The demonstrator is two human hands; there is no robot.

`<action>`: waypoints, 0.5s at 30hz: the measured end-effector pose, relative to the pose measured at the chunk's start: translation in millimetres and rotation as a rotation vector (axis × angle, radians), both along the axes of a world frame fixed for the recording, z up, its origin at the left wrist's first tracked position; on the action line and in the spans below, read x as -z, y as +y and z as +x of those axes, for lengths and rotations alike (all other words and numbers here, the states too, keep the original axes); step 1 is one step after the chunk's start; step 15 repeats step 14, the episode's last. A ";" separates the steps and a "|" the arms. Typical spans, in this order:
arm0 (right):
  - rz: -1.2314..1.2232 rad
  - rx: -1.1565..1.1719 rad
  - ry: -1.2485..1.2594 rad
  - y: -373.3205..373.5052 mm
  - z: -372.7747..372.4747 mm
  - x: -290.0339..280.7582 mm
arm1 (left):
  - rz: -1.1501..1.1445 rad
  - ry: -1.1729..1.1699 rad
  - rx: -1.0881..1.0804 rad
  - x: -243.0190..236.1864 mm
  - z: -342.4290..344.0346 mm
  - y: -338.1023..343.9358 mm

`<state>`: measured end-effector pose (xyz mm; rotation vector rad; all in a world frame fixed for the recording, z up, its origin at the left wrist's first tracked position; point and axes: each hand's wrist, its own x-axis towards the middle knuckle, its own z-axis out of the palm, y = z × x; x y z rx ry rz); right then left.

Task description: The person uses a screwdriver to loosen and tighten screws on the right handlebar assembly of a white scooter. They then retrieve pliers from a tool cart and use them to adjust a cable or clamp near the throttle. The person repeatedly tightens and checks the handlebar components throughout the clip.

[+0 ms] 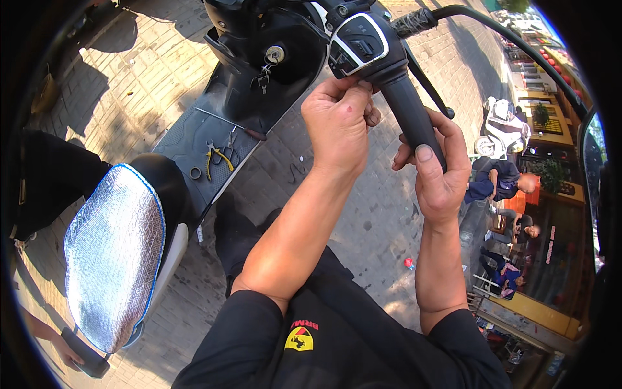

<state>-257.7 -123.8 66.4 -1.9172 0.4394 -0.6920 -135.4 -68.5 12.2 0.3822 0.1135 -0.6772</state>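
Note:
My right hand (440, 165) is closed around the lower end of a black handlebar grip (411, 107), thumb on top and fingers behind. Just under the switch housing (359, 44), a black unit with a silver-white frame, my left hand (337, 123) has its thumb and fingers pinched together. Whatever they hold there is hidden. A black brake lever (424, 81) runs along the far side of the grip. Keys (264, 76) hang from the ignition lock (275, 54) on the electric scooter's dark front panel.
On the footboard (172, 146) lie a screwdriver (223, 120), yellow-handled pliers (223, 157) and a tape roll (195, 172). A silver cover (113, 259) wraps the seat. Another person's hand (65, 350) is at lower left. People sit at right near a parked white scooter (506, 126).

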 end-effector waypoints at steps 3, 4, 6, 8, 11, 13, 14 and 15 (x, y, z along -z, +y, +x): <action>0.010 0.000 0.003 1.1 0.1 -1.1 | 0.001 0.000 -0.007 -2.0 -0.2 -0.2; 0.019 0.000 -0.001 1.4 0.0 -0.8 | 0.010 0.007 -0.001 -2.3 -0.6 0.7; 0.025 -0.001 -0.002 1.1 -0.2 -0.8 | 0.000 0.014 0.003 -3.9 -2.1 3.6; 0.017 -0.002 -0.001 -0.2 -0.4 -1.0 | -0.027 0.044 0.011 -7.9 -3.5 4.7; 0.016 0.021 -0.002 0.1 -1.2 1.8 | -0.019 0.010 0.064 -12.6 -8.7 8.1; 0.009 -0.005 -0.004 -1.7 -1.7 2.7 | 0.100 -0.158 0.164 -15.4 -13.0 10.4; 0.019 -0.019 0.002 -3.3 -2.5 2.6 | 0.089 -0.177 0.149 -16.0 -13.6 9.8; 0.019 -0.019 0.002 -3.3 -2.5 2.6 | 0.089 -0.177 0.149 -16.0 -13.6 9.8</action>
